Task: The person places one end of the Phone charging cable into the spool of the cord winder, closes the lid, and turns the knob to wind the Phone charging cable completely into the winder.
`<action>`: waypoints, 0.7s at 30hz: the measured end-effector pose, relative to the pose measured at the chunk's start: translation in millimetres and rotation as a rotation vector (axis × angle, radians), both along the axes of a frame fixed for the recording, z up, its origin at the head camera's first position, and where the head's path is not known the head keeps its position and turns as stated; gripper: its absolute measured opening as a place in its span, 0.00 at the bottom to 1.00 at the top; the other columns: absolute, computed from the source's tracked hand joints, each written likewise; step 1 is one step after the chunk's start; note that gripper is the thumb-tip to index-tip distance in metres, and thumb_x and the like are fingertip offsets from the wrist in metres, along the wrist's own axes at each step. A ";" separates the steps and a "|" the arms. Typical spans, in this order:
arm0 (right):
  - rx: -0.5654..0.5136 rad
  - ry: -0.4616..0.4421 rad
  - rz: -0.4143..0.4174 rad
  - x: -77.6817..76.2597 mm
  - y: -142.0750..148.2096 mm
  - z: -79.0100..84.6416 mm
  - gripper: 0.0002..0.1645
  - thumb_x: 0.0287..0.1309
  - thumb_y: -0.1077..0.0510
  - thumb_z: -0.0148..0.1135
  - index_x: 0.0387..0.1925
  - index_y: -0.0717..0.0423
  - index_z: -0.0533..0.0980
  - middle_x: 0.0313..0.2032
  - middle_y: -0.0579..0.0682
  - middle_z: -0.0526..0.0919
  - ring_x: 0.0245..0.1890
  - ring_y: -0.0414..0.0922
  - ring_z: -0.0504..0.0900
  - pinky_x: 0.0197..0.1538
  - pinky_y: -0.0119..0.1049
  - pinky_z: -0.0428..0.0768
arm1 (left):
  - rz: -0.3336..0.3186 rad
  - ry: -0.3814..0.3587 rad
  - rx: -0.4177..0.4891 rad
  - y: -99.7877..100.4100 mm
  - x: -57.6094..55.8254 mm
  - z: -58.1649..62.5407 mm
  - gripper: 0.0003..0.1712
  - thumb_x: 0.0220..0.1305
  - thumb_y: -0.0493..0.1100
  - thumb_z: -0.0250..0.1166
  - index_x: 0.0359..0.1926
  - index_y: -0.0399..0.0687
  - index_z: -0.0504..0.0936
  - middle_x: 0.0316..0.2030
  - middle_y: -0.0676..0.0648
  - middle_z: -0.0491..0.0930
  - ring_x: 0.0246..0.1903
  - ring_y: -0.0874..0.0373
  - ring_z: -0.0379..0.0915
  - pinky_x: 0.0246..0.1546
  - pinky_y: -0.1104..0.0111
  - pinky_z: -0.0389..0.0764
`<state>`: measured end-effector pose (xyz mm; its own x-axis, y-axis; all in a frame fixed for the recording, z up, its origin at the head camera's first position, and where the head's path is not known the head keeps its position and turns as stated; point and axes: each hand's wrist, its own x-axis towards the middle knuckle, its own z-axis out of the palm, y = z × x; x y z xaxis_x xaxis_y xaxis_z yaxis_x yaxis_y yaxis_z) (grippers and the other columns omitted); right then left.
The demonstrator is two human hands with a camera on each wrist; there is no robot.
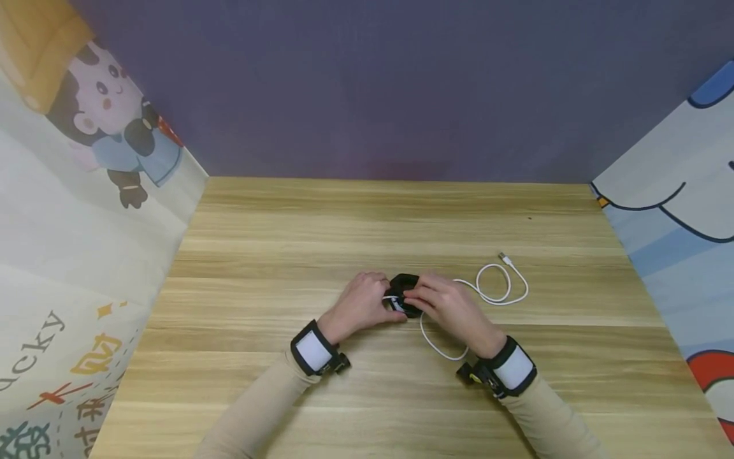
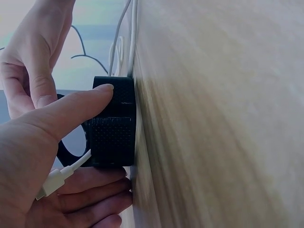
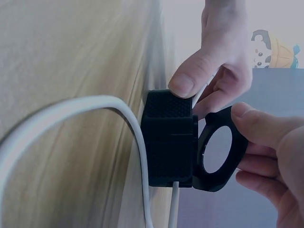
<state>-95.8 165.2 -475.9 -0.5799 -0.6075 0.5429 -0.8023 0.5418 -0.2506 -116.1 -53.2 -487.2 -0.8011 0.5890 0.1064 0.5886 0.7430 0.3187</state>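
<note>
While the L hand (image 1: 361, 303) grips the black case (image 3: 167, 142), the R hand (image 1: 453, 309) has its fingers pinching the ring lid (image 3: 213, 180) — which stands out from the case at an angle. Case is at the surface (image 1: 258, 255) btwn both hands; a white cable (image 3: 71, 108) trails off to the R, w/ its USB plug (image 1: 507, 258) beyond a loop.

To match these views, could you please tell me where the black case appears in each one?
Head: black case below and slightly right of centre.
Left wrist: black case left of centre, around mid-height.
Right wrist: black case right of and slightly below centre.
Shared landmark: the white cable, visible in all three.
</note>
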 end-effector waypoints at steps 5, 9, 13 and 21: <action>0.009 0.007 0.010 0.9 -0.3 -2.1 0.07 0.55 0.61 0.77 0.38 0.56 0.88 0.34 0.44 0.82 0.34 0.40 0.80 0.35 0.37 0.83 | -0.002 -0.003 0.003 -0.4 -0.1 0.6 0.31 0.50 0.67 0.79 0.32 0.44 0.86 0.33 0.50 0.85 0.31 0.59 0.77 0.40 0.65 0.82; 0.040 0.045 0.034 2.3 -0.7 -6.1 0.08 0.54 0.61 0.77 0.37 0.55 0.88 0.34 0.45 0.81 0.35 0.42 0.81 0.37 0.38 0.83 | -0.005 -0.003 0.011 -0.8 0.0 1.5 0.30 0.50 0.67 0.79 0.30 0.45 0.84 0.30 0.51 0.82 0.29 0.60 0.75 0.40 0.65 0.82; 0.085 0.103 0.053 5.1 -1.7 -11.1 0.08 0.54 0.60 0.77 0.37 0.55 0.88 0.32 0.44 0.79 0.32 0.42 0.79 0.35 0.38 0.82 | -0.007 0.000 0.019 -0.7 -0.5 2.7 0.29 0.51 0.66 0.78 0.29 0.45 0.82 0.28 0.52 0.80 0.28 0.60 0.74 0.42 0.63 0.82; 0.165 0.162 0.043 11.2 -2.6 -13.7 0.08 0.56 0.60 0.75 0.39 0.56 0.86 0.33 0.45 0.79 0.33 0.43 0.80 0.35 0.37 0.82 | -0.018 0.021 0.023 0.0 -1.6 2.6 0.25 0.54 0.64 0.77 0.26 0.49 0.81 0.25 0.54 0.78 0.28 0.60 0.75 0.44 0.63 0.83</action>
<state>-84.6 162.6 -489.6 -0.4650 -0.7180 0.5179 -0.8481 0.5291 -0.0279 -117.7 -53.2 -484.6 -0.7878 0.6006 0.1368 0.6087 0.7249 0.3227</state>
